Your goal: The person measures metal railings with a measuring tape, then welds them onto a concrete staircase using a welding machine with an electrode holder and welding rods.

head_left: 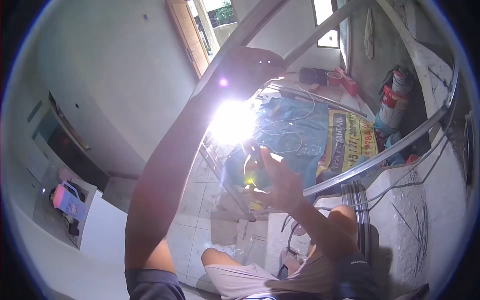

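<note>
A blinding white glare [232, 122] hides the middle of the work area beside a metal frame [237, 202]. Above it, my left hand [250, 67] is closed beside a sloping metal tube [260, 17]; what its fingers hold cannot be made out. My right hand [280, 185] is below and right of the glare, its thumb and a finger spread apart. Dark shapes between them are washed out by the light, and no held object can be made out.
A curved metal tube [385, 155] crosses at the right. Beyond lie a blue sheet [292, 132], a yellow printed banner [350, 140] and stacked buckets [392, 107]. Cables [385, 197] and metal bars [356, 215] are near my knee. A pink-and-blue container [70, 201] stands at left.
</note>
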`<state>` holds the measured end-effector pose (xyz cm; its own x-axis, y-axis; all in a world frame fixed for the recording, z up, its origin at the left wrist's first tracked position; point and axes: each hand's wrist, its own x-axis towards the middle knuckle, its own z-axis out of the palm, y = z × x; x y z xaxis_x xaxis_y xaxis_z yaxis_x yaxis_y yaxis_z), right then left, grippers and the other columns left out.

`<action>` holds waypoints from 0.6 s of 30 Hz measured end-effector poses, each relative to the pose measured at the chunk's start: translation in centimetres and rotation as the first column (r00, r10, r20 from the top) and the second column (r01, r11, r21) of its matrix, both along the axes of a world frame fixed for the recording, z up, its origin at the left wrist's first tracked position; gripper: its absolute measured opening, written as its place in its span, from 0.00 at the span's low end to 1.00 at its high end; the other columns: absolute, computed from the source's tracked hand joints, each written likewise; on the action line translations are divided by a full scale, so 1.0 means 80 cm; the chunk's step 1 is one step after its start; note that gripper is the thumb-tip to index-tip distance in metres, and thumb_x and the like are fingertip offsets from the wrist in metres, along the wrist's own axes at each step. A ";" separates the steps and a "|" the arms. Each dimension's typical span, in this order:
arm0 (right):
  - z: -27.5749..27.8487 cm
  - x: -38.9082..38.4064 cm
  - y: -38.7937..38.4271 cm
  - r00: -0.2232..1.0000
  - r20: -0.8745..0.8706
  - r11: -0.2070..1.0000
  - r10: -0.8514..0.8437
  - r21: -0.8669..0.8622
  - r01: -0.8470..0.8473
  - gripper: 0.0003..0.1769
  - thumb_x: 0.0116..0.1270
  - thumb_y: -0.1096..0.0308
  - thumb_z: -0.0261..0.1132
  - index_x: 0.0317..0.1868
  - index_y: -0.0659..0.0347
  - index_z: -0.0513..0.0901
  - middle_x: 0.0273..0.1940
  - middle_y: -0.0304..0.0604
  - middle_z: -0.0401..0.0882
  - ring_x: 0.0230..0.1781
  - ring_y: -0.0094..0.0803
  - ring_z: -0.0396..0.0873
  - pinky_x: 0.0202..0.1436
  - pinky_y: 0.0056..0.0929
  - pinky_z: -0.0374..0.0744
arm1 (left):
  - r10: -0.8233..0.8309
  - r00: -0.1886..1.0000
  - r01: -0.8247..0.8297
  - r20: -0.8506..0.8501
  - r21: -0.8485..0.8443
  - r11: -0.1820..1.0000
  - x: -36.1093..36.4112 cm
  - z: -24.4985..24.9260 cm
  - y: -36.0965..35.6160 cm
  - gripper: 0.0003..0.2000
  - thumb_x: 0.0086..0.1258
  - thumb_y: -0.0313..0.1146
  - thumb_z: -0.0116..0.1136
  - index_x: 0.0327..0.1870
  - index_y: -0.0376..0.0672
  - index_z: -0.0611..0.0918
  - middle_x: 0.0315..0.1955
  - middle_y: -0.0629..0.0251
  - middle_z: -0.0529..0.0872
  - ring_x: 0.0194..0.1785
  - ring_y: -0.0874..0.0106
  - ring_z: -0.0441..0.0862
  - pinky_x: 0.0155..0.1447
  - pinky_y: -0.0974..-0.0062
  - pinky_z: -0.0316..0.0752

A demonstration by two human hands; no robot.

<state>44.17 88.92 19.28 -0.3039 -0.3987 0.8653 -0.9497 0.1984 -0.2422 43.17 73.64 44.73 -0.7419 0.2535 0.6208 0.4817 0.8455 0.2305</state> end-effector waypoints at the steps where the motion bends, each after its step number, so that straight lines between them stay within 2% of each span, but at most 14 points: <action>1: 0.001 -0.003 0.000 0.999 0.020 0.999 0.044 -0.029 -0.043 0.59 0.53 0.46 0.82 0.79 0.67 0.66 0.58 0.51 0.83 0.48 0.40 0.88 0.42 0.34 0.89 | 0.073 0.997 -0.073 0.029 -0.010 0.997 0.003 0.002 0.003 0.12 0.76 0.39 0.66 0.50 0.41 0.91 0.38 0.62 0.93 0.38 0.73 0.91 0.44 0.76 0.84; 2: 0.003 -0.005 -0.001 0.995 0.038 0.994 0.089 -0.059 -0.086 0.59 0.53 0.47 0.82 0.79 0.67 0.65 0.58 0.52 0.83 0.49 0.41 0.88 0.43 0.35 0.89 | -0.020 0.995 0.005 -0.094 -0.152 0.988 -0.001 0.002 -0.002 0.12 0.75 0.40 0.66 0.49 0.43 0.92 0.37 0.62 0.94 0.38 0.70 0.91 0.45 0.74 0.84; 3: 0.008 0.000 0.000 0.997 0.019 0.995 0.073 -0.065 -0.072 0.59 0.54 0.48 0.82 0.80 0.68 0.64 0.59 0.53 0.81 0.50 0.42 0.88 0.44 0.35 0.89 | 0.085 0.996 -0.084 0.011 -0.033 0.996 -0.006 -0.002 -0.002 0.14 0.72 0.40 0.70 0.51 0.40 0.91 0.40 0.61 0.94 0.40 0.74 0.91 0.51 0.74 0.84; 5: 0.009 -0.001 -0.001 0.997 0.026 0.996 0.075 -0.054 -0.074 0.59 0.55 0.47 0.82 0.80 0.68 0.64 0.60 0.53 0.80 0.50 0.42 0.89 0.44 0.34 0.89 | 0.095 0.994 -0.094 0.044 -0.035 0.995 -0.004 0.002 -0.001 0.15 0.72 0.40 0.70 0.51 0.40 0.91 0.41 0.60 0.94 0.40 0.74 0.91 0.52 0.73 0.84; 7: 0.004 -0.002 -0.005 0.997 0.024 0.995 0.078 -0.066 -0.076 0.60 0.55 0.47 0.82 0.80 0.67 0.64 0.60 0.52 0.81 0.50 0.42 0.89 0.44 0.34 0.89 | 0.081 0.997 -0.079 0.017 -0.064 0.995 -0.003 0.000 -0.002 0.14 0.73 0.40 0.70 0.52 0.41 0.91 0.42 0.61 0.94 0.41 0.74 0.92 0.52 0.73 0.84; 9: 0.005 0.000 -0.004 0.997 0.035 0.996 0.067 -0.064 -0.064 0.61 0.53 0.47 0.83 0.80 0.67 0.64 0.60 0.52 0.81 0.49 0.41 0.89 0.44 0.34 0.89 | 0.040 0.997 -0.043 -0.063 -0.053 0.998 -0.005 -0.005 -0.003 0.14 0.75 0.41 0.67 0.50 0.41 0.91 0.37 0.59 0.94 0.38 0.70 0.91 0.47 0.72 0.84; 10: -0.001 0.002 -0.002 0.999 0.046 1.000 0.012 -0.005 -0.011 0.61 0.52 0.48 0.84 0.80 0.67 0.64 0.59 0.52 0.82 0.49 0.41 0.88 0.44 0.33 0.89 | 0.071 0.997 -0.070 0.027 -0.020 0.997 -0.002 0.001 -0.003 0.13 0.75 0.41 0.67 0.49 0.40 0.91 0.36 0.59 0.93 0.38 0.71 0.91 0.46 0.73 0.84; 11: -0.005 0.004 0.000 0.998 0.055 0.998 -0.044 0.055 0.041 0.62 0.50 0.50 0.85 0.80 0.68 0.63 0.59 0.52 0.82 0.49 0.40 0.88 0.43 0.32 0.89 | -0.116 0.989 0.101 0.089 0.166 0.981 -0.001 0.002 -0.001 0.13 0.70 0.39 0.72 0.49 0.42 0.91 0.35 0.66 0.93 0.40 0.77 0.90 0.49 0.72 0.83; 12: -0.005 0.001 0.002 0.998 0.057 0.999 0.029 -0.016 -0.028 0.63 0.48 0.52 0.86 0.80 0.69 0.63 0.59 0.52 0.83 0.49 0.40 0.88 0.43 0.31 0.89 | -0.049 0.996 0.044 0.078 0.062 0.997 0.002 0.002 0.001 0.13 0.72 0.40 0.69 0.49 0.42 0.91 0.36 0.62 0.93 0.40 0.72 0.90 0.49 0.72 0.83; 14: 0.002 -0.002 -0.002 0.997 -0.004 0.987 0.083 -0.141 -0.083 0.62 0.51 0.51 0.86 0.80 0.71 0.63 0.58 0.54 0.82 0.47 0.40 0.89 0.41 0.32 0.90 | 0.055 0.999 -0.055 -0.001 -0.051 0.997 -0.002 0.001 0.003 0.13 0.74 0.40 0.67 0.50 0.41 0.91 0.41 0.58 0.94 0.41 0.66 0.91 0.51 0.69 0.84; 15: 0.003 -0.003 -0.002 0.994 -0.014 0.979 0.109 -0.169 -0.110 0.62 0.52 0.50 0.85 0.80 0.71 0.63 0.57 0.55 0.81 0.46 0.40 0.89 0.40 0.33 0.90 | 0.053 0.999 -0.053 -0.004 -0.040 0.998 -0.001 0.001 0.002 0.13 0.73 0.40 0.68 0.50 0.41 0.91 0.42 0.57 0.94 0.40 0.65 0.91 0.52 0.65 0.84; 18: 0.003 -0.002 0.000 0.993 0.039 0.984 0.110 -0.143 -0.103 0.59 0.56 0.47 0.83 0.79 0.70 0.63 0.56 0.55 0.81 0.45 0.41 0.89 0.39 0.34 0.90 | 0.115 0.993 -0.114 0.015 -0.060 0.992 0.003 0.003 0.005 0.12 0.74 0.36 0.68 0.51 0.41 0.91 0.42 0.59 0.94 0.43 0.70 0.92 0.53 0.70 0.84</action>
